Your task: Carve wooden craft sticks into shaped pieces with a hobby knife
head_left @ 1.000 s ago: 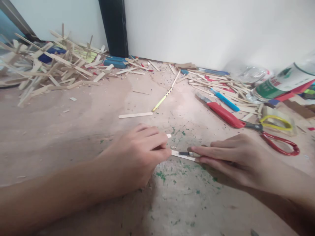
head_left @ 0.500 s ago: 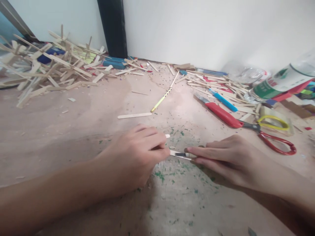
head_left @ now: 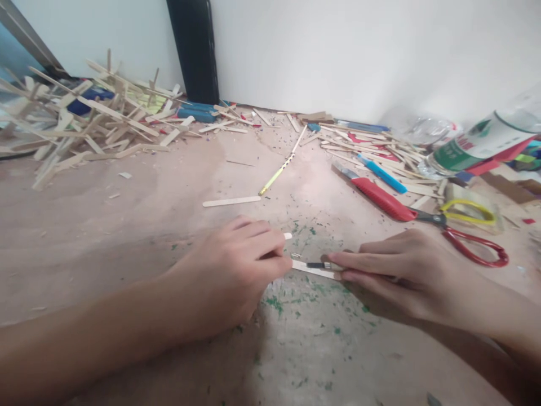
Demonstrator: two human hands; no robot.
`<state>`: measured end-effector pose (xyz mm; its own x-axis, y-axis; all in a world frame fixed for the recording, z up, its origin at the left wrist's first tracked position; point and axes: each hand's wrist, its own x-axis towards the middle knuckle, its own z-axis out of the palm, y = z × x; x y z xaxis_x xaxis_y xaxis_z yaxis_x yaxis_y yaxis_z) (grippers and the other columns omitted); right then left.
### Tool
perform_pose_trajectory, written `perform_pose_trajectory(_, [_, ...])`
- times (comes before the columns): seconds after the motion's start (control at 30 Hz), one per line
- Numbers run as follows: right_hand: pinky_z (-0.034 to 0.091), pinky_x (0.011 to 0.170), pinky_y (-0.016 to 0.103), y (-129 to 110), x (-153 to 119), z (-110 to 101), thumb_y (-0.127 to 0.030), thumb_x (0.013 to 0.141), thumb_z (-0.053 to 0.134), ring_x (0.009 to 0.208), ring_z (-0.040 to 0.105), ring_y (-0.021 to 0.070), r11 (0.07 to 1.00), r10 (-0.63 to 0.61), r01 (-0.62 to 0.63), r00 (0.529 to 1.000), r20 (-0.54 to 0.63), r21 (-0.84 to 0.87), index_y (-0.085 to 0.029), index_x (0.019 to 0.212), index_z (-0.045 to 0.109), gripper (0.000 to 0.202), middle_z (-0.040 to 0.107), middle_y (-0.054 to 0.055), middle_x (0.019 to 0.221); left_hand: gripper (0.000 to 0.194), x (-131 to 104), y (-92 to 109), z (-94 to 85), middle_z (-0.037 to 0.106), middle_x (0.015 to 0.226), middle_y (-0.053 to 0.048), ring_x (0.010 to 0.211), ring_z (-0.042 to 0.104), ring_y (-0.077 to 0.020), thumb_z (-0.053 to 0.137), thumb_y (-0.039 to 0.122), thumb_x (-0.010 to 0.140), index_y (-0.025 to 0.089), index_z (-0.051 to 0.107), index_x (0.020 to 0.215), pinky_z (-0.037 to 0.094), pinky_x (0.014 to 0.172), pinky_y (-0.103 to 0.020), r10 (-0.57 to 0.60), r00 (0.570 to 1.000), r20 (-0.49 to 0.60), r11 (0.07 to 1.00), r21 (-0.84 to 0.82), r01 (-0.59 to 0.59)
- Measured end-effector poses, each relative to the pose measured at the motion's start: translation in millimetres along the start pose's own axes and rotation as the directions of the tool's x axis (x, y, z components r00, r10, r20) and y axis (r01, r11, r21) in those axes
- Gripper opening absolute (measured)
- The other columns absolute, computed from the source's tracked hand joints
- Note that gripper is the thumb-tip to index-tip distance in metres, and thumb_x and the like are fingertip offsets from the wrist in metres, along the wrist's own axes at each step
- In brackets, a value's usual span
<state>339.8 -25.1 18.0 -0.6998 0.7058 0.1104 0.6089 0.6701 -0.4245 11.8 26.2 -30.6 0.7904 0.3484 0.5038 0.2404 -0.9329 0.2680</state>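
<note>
My left hand [head_left: 245, 265] is closed on a pale popsicle stick [head_left: 316, 271] lying near the table surface, its fingers hiding the stick's left part. Another light stick tip [head_left: 288, 236] pokes out above the fingers. My right hand [head_left: 393, 270] grips a craft knife [head_left: 316, 265], most of its handle hidden by the fingers. The dark blade lies along the popsicle stick, to the right of my left fingertips. Beyond the hands lie a loose popsicle stick [head_left: 232, 201] and a yellow patterned pencil [head_left: 276, 176].
Scissors [head_left: 473, 211] and a red utility knife [head_left: 382, 197] lie at right, beside a blue pen-like tool [head_left: 382, 172], scattered sticks and a tilted bottle [head_left: 469, 144]. A pile of popsicle sticks [head_left: 110, 118] fills the back left. A black phone-like slab [head_left: 194, 53] leans on the wall.
My right hand has drawn the craft knife slightly right along the popsicle stick, baring more of it. My left hand stays in place. The view has shifted a little.
</note>
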Motion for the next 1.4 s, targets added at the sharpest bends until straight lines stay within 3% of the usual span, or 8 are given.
perform_pose_trajectory(0.13, [0.037, 0.057, 0.030, 4.9, -7.5, 1.4, -0.025, 0.122, 0.069, 0.062, 0.066, 0.0090, 1.000, 0.001, -0.001, 1.000, -0.004, -0.020, -0.031, 0.149, 0.079, 0.029, 0.076, -0.005, 0.087, 0.038, 0.0, -0.4, 0.0, 0.075, 0.098, -0.006, 0.093, 0.062, -0.0246, 0.050, -0.004, 0.103, 0.018, 0.081, 0.103, 0.048, 0.092, -0.040, 0.003, 1.000, -0.004, 1.000, 0.005, -0.003])
perform_pose_trajectory(0.47, [0.039, 0.056, 0.028, 0.7, 0.1, 1.2, -0.024, 0.125, 0.062, 0.059, 0.062, 0.0083, 0.998, -0.062, 0.061, 0.998, -0.025, -0.028, -0.019, 0.143, 0.082, 0.027, 0.071, -0.003, 0.080, 0.039, 1.3, 0.9, -2.0, 0.073, 0.096, -0.006, 0.091, 0.061, -0.0244, 0.050, -0.004, 0.103, 0.015, 0.083, 0.103, 0.048, 0.089, -0.041, 0.003, 1.000, 0.015, 1.000, 0.001, -0.003])
perform_pose_trajectory(0.73, [0.039, 0.058, 0.030, 8.7, -9.0, -0.1, -0.021, 0.120, 0.069, 0.063, 0.068, 0.0107, 1.000, -0.019, 0.019, 1.000, 0.012, 0.000, -0.028, 0.151, 0.080, 0.034, 0.080, -0.002, 0.090, 0.040, 1.7, 0.2, -1.4, 0.073, 0.096, -0.006, 0.090, 0.060, -0.0242, 0.049, -0.005, 0.103, 0.016, 0.083, 0.102, 0.047, 0.089, -0.040, 0.005, 1.000, 0.006, 1.000, 0.014, -0.005])
perform_pose_trajectory(1.03, [0.041, 0.057, 0.028, 5.7, -5.0, 3.5, -0.028, 0.126, 0.061, 0.062, 0.068, 0.0112, 0.999, -0.036, 0.036, 0.999, -0.034, -0.012, -0.023, 0.146, 0.083, 0.031, 0.082, 0.002, 0.089, 0.040, 1.2, 0.7, 0.3, 0.074, 0.096, -0.005, 0.091, 0.062, -0.0244, 0.050, -0.005, 0.103, 0.016, 0.084, 0.103, 0.049, 0.090, -0.041, -0.001, 1.000, -0.009, 1.000, 0.028, 0.001])
perform_pose_trajectory(1.17, [0.045, 0.056, 0.025, -0.9, 3.3, 2.0, -0.026, 0.126, 0.061, 0.063, 0.072, 0.0109, 0.996, -0.043, 0.043, 0.999, 0.008, 0.073, -0.016, 0.140, 0.085, 0.030, 0.082, 0.004, 0.088, 0.032, 1.5, 5.1, -2.8, 0.082, 0.117, -0.009, 0.107, 0.070, -0.0272, 0.055, 0.005, 0.112, 0.016, 0.084, 0.110, 0.050, 0.100, -0.045, -0.015, 1.000, 0.011, 0.997, 0.082, 0.014])
perform_pose_trajectory(1.27, [0.046, 0.056, 0.027, -6.1, 6.6, 4.8, -0.024, 0.124, 0.063, 0.063, 0.071, 0.0122, 0.992, -0.048, 0.046, 0.999, 0.018, 0.119, -0.014, 0.140, 0.085, 0.029, 0.080, 0.004, 0.087, 0.027, 0.8, 8.6, -4.3, 0.083, 0.134, -0.011, 0.121, 0.073, -0.0304, 0.058, 0.025, 0.122, 0.017, 0.083, 0.121, 0.049, 0.105, -0.048, -0.045, 0.998, 0.038, 0.995, 0.095, 0.042])
perform_pose_trajectory(1.4, [0.043, 0.055, 0.031, -12.7, 5.2, 12.0, -0.027, 0.126, 0.061, 0.058, 0.064, 0.0131, 0.998, -0.045, 0.045, 0.999, -0.006, 0.049, -0.016, 0.143, 0.083, 0.030, 0.077, 0.001, 0.083, 0.045, 0.1, 8.9, -4.6, 0.082, 0.136, -0.014, 0.125, 0.073, -0.0348, 0.060, 0.055, 0.125, 0.016, 0.081, 0.132, 0.049, 0.108, -0.053, -0.051, 0.995, 0.087, 0.997, 0.057, 0.046])
